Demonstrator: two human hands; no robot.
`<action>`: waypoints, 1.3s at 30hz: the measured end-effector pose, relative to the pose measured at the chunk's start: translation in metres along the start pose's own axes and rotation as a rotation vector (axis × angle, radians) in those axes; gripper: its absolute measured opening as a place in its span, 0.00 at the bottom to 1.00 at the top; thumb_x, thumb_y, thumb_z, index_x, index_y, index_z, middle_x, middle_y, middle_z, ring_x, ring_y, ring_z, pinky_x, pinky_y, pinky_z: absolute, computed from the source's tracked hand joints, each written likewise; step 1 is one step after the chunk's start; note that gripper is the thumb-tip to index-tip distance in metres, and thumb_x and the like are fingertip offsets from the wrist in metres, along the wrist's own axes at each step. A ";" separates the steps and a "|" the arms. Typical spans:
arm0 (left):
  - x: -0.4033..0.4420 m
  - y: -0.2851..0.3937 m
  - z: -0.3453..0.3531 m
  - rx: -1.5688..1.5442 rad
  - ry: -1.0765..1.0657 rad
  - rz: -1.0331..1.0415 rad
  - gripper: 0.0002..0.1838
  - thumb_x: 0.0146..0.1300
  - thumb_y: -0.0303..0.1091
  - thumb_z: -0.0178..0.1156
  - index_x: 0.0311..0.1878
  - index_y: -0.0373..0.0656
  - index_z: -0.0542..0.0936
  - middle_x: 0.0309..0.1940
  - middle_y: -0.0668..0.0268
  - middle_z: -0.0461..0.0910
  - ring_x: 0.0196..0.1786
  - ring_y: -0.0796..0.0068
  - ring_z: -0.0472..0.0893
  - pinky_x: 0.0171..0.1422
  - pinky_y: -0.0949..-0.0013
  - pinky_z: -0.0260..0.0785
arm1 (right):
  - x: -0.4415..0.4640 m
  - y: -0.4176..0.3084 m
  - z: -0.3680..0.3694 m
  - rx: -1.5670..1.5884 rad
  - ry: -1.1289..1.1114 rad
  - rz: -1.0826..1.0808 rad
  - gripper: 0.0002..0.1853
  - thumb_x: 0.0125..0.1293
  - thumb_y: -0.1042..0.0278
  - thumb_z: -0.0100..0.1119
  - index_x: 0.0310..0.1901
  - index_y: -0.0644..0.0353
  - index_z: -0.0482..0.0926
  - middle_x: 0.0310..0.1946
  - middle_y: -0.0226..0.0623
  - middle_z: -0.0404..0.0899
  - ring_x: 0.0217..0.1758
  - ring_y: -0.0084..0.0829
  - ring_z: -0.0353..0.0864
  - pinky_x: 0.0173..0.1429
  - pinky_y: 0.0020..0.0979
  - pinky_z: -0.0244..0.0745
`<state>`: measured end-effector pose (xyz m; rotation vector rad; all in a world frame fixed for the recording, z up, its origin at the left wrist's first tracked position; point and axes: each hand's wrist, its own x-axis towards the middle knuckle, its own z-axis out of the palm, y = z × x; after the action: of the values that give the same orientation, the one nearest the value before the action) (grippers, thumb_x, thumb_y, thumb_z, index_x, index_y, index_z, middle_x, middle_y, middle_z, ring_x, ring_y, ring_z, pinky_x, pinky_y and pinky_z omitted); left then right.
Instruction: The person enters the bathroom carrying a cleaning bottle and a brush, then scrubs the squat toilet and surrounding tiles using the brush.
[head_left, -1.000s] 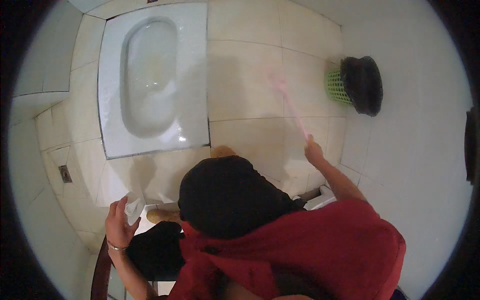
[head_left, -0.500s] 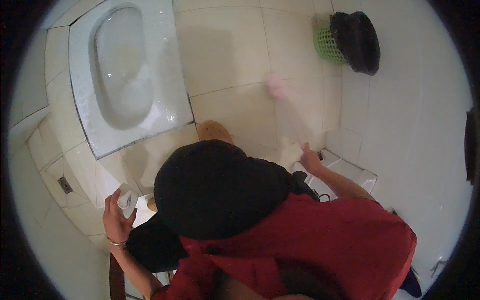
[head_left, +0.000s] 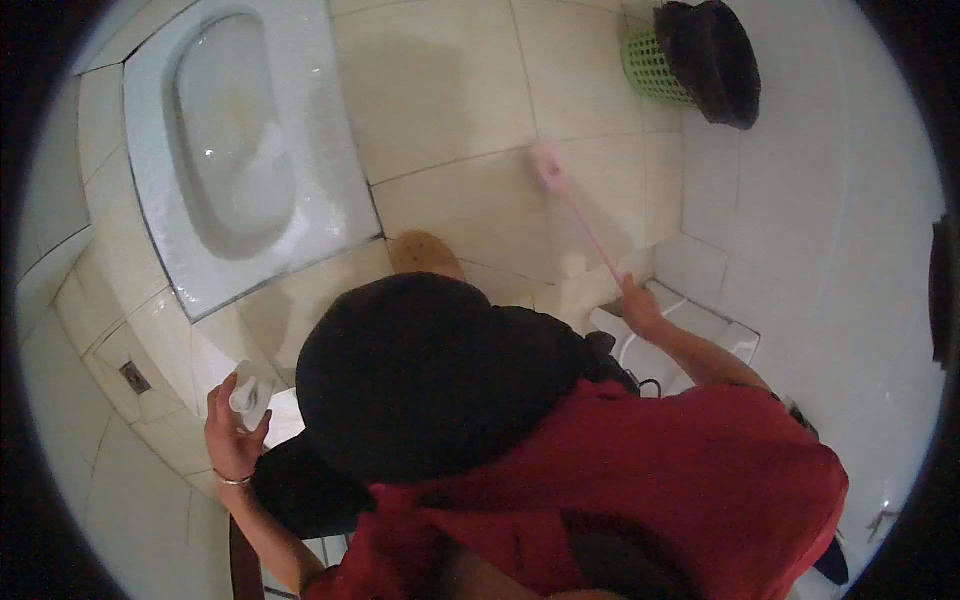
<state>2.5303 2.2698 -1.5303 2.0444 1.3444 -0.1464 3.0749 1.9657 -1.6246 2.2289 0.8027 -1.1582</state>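
Note:
My right hand [head_left: 640, 308] is closed around the thin handle of a pink toilet brush [head_left: 592, 232]. The brush points away from me, its rounded head [head_left: 549, 167] over the tiled floor; whether it touches the tiles I cannot tell. At the left, my left hand [head_left: 233, 432] is curled around a small white plastic container [head_left: 251, 396], which looks like a cup or bottle and is partly hidden by the fingers. Beyond that hand lies the white squat toilet [head_left: 345, 190], set in the floor, wet and shiny, with some water in its bowl.
A green basket bin [head_left: 648, 70] with a black bag [head_left: 712, 65] stands by the right wall. White ceramic [head_left: 690, 335] sits under my right forearm. A floor drain [head_left: 134, 377] is at the left. My orange-tan shoe [head_left: 425, 254] shows beyond my dark clothing.
The brush was blurred by motion and is now sharp. My right hand has shifted slightly right and up in view. The left hand tilts the white container a little differently.

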 end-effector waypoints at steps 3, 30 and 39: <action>-0.004 0.002 0.006 -0.030 0.009 -0.003 0.38 0.36 0.25 0.67 0.56 0.44 0.65 0.44 0.54 0.71 0.44 0.53 0.74 0.47 0.62 0.68 | -0.059 0.095 0.060 -0.131 -0.070 -0.093 0.21 0.60 0.71 0.40 0.56 0.59 0.56 0.32 0.53 0.76 0.37 0.53 0.76 0.41 0.50 0.69; -0.005 -0.085 -0.012 -0.051 0.056 0.062 0.37 0.35 0.25 0.68 0.55 0.43 0.66 0.45 0.54 0.71 0.45 0.52 0.74 0.47 0.62 0.68 | 0.031 -0.128 0.031 -0.112 0.147 -0.366 0.25 0.61 0.72 0.38 0.60 0.65 0.51 0.28 0.56 0.73 0.31 0.52 0.74 0.32 0.48 0.68; -0.025 -0.079 -0.046 -0.003 0.037 0.001 0.35 0.37 0.26 0.67 0.55 0.43 0.66 0.44 0.53 0.71 0.43 0.51 0.74 0.45 0.62 0.69 | -0.026 -0.110 0.022 -0.166 0.089 -0.366 0.25 0.60 0.72 0.38 0.59 0.67 0.51 0.34 0.59 0.74 0.36 0.55 0.75 0.39 0.48 0.69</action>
<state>2.4402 2.2962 -1.5218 2.0545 1.3656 -0.1072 2.9740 2.0216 -1.6316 2.0615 1.3364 -1.1089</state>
